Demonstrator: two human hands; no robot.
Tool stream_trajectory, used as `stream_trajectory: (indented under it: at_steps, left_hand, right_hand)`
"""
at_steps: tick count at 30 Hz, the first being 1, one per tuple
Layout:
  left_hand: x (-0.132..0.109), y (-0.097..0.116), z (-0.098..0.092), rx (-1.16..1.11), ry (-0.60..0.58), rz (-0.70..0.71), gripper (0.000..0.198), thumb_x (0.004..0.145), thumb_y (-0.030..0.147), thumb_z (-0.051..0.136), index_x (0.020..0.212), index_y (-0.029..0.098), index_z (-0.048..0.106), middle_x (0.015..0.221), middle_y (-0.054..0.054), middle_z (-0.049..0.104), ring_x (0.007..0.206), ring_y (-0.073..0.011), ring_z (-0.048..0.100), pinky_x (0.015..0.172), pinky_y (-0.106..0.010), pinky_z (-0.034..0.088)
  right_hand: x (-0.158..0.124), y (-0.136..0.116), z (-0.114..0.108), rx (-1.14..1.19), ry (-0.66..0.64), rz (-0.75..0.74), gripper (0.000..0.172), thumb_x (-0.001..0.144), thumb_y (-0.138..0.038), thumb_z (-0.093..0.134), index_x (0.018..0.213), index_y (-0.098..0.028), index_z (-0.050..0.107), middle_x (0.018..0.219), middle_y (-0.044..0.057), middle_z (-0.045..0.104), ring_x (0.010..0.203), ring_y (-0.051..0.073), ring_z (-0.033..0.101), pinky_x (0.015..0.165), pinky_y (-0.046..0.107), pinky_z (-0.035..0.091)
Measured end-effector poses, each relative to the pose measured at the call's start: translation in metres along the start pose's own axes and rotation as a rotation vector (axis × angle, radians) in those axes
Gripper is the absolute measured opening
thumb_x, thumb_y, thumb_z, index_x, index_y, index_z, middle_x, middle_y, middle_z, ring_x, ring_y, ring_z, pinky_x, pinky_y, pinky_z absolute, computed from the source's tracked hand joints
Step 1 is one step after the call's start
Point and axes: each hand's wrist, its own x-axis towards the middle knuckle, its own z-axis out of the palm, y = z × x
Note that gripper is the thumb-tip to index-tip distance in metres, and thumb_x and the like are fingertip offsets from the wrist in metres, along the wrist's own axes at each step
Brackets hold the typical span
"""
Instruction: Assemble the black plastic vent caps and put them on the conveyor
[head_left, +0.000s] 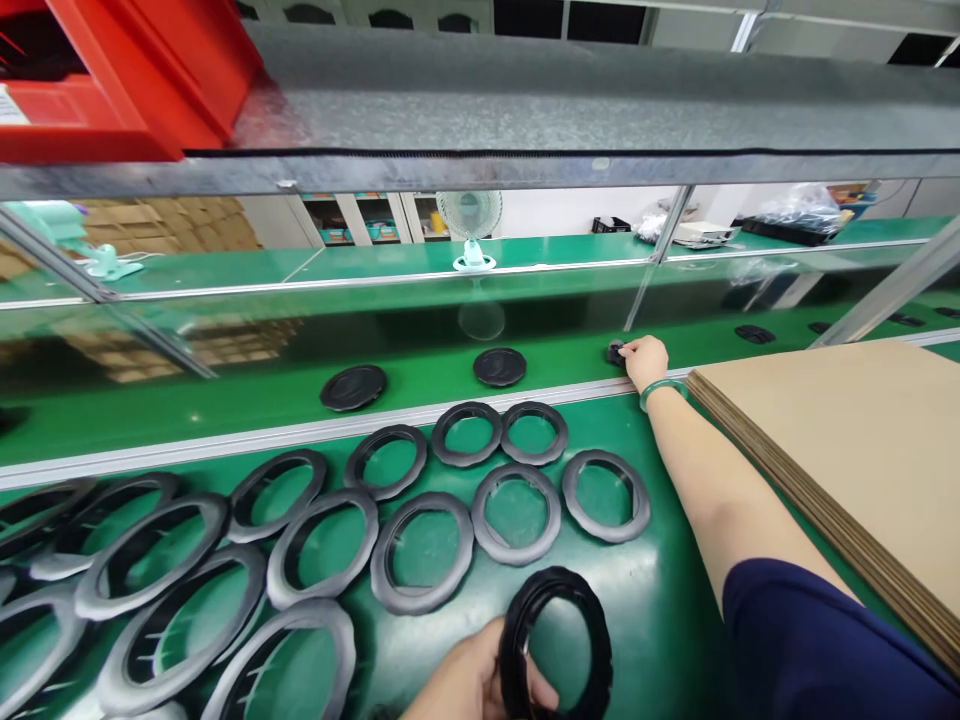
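My left hand (480, 670), low in the view, has its fingers closed around the left side of a glossy black ring (598, 640) held tilted above the green table. At the far end of my stretched-out arm, my right hand (646, 360) pinches a small dark part (616, 352) at the green conveyor belt (420, 362); its exact kind is too small to make out. Several dark grey rings (606, 533) lie flat on the table in loose rows left of my right arm. Two round black discs, one nearer (499, 367) and one further left (353, 387), rest on the belt.
A stack of cardboard sheets (840, 410) lies to the right of my arm. The metal rail (300, 425) divides table and belt. Overhead runs a grey shelf (525, 100) carrying a red bin (150, 90). A small fan (471, 225) stands behind the belt.
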Motion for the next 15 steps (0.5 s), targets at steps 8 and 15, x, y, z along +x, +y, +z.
stream_trajectory:
  at_steps: [8, 15]
  left_hand:
    - [-0.015, 0.025, 0.017, 0.195, 0.335, 0.103, 0.025, 0.07, 0.013, 0.073, 0.092, 0.017, 0.061, 0.095, -0.006, 0.074, 0.086, -0.0229, 0.07, 0.077, -0.032, 0.053]
    - [-0.015, 0.024, 0.017, 0.126, 0.393, 0.152, 0.038, 0.074, 0.024, 0.079, 0.107, 0.017, 0.061, 0.101, -0.007, 0.075, 0.095, -0.0257, 0.071, 0.085, -0.039, 0.056]
  right_hand:
    - [-0.158, -0.073, -0.068, 0.357, -0.127, -0.341, 0.013, 0.089, -0.028, 0.068, 0.088, -0.017, 0.074, 0.086, 0.005, 0.065, 0.077, 0.02, 0.06, 0.074, 0.032, 0.051]
    - [-0.304, -0.098, -0.132, 0.628, -0.507, -0.772, 0.009, 0.096, -0.024, 0.064, 0.096, -0.018, 0.071, 0.079, 0.003, 0.06, 0.072, 0.016, 0.056, 0.066, 0.029, 0.047]
